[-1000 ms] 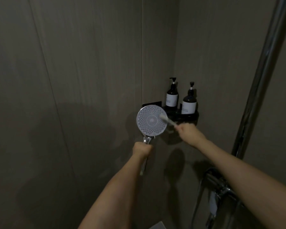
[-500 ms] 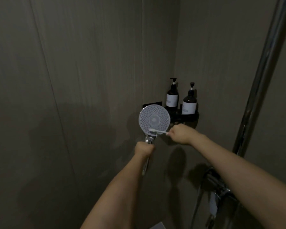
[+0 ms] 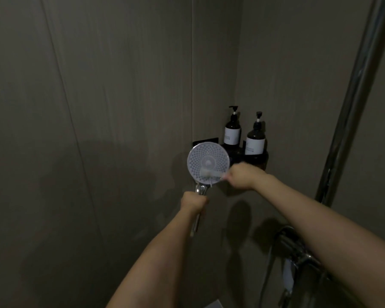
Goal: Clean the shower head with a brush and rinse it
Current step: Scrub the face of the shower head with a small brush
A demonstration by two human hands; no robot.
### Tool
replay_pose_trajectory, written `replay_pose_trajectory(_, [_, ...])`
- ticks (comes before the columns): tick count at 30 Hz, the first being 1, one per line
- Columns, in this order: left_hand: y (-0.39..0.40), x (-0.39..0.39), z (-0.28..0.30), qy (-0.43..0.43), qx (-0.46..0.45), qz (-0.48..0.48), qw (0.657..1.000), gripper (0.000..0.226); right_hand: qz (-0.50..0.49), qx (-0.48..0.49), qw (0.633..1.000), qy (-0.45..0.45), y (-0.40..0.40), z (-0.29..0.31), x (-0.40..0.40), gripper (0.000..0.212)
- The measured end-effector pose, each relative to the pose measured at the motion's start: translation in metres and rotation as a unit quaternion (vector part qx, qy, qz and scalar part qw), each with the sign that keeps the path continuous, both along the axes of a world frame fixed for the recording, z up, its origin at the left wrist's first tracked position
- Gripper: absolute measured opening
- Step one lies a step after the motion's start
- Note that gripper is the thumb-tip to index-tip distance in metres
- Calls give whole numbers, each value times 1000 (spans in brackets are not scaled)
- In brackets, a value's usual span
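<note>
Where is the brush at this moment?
In the head view, centre frame: the small pale brush lies across the lower face of the round white shower head, held by the right hand.

Two bare forearms in view, reaching toward the corner shelf [image 3: 257,157]; no sleeve, watch, ring or glove visible on either. Left hand [image 3: 192,202], on the side away from the shelf, and right hand [image 3: 242,176], just below it, both uncovered. Dim light and motion blur; nails and finer detail cannot be made out.
</note>
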State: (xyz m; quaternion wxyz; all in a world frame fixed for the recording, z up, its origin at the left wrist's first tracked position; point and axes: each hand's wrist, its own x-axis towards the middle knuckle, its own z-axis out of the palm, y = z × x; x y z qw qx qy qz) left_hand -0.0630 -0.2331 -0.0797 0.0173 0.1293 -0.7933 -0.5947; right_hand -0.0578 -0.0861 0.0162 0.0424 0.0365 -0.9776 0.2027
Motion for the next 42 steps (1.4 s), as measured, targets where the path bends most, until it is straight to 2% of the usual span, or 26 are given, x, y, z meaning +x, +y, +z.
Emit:
replay_pose_trajectory(2, [-2,-1,-2,-3,-19,-1,1000,29,27,29,999,-14,-5,2,3,37])
replay_pose_trajectory(4, [-2,0,-2,-8,-26,-6,1000,31,26,14,997,71,-2,7,-9,40])
replay_pose_trajectory(6, [0,2,1,-4,-37,-17,999,29,-14,-42,994,103,-4,11,-11,44])
replay_pose_trajectory(9, [1,3,3,6,-81,-14,997,26,6,-47,999,0,-19,10,3,41])
replay_pose_trajectory(11, [0,1,1,2,-77,-5,997,31,8,-63,998,26,-22,14,-1,37])
replay_pose_trajectory(13, [0,2,0,-5,-80,-2,997,32,-13,-80,992,97,-16,22,-3,36])
replay_pose_trajectory(14, [0,2,1,-3,-81,-2,997,31,-16,-67,993,96,-16,23,-4,35])
replay_pose_trajectory(17, [0,3,3,-2,-85,-5,996,30,8,-30,999,-29,-24,10,5,32])
replay_pose_trajectory(18, [0,3,4,-3,-83,-7,996,29,23,-23,999,-30,-24,6,5,36])
replay_pose_trajectory(19, [0,4,5,-6,-79,-9,997,29,34,-10,999,-7,-22,6,3,40])
replay_pose_trajectory(21, [2,6,9,-9,-71,-10,997,30,7,-65,995,73,-19,8,0,43])
replay_pose_trajectory(22, [3,8,10,-8,-72,-8,997,29,-7,-77,994,83,-17,9,1,43])
replay_pose_trajectory(24, [4,10,11,-5,-59,-2,998,28,15,-62,998,10,-15,4,7,41])
replay_pose_trajectory(25, [3,9,9,-4,-52,-1,999,29,11,-86,996,6,-15,1,9,39])
replay_pose_trajectory(28, [2,6,5,-6,-45,2,999,30,-17,-115,988,101,-6,6,7,39])
replay_pose_trajectory(29, [2,6,3,-5,-41,3,999,29,-24,-125,986,106,-2,6,6,37])
replay_pose_trajectory(32, [3,4,2,-5,-35,-2,999,34,14,-103,994,-28,0,-3,11,30])
replay_pose_trajectory(34, [4,1,0,-3,-26,-9,1000,39,31,-117,992,-15,1,-5,13,35])
replay_pose_trajectory(36, [5,2,1,2,-23,-8,1000,31,-16,-192,977,86,4,0,6,39])
replay_pose_trajectory(37, [6,3,2,5,-27,-7,1000,25,-34,-206,973,94,5,1,4,40])
replay_pose_trajectory(40, [9,1,3,16,-26,-3,1000,12,31,-151,988,-34,2,-8,11,31])
replay_pose_trajectory(42, [9,0,4,16,-13,1,1000,11,29,-144,989,-3,6,-12,10,34])
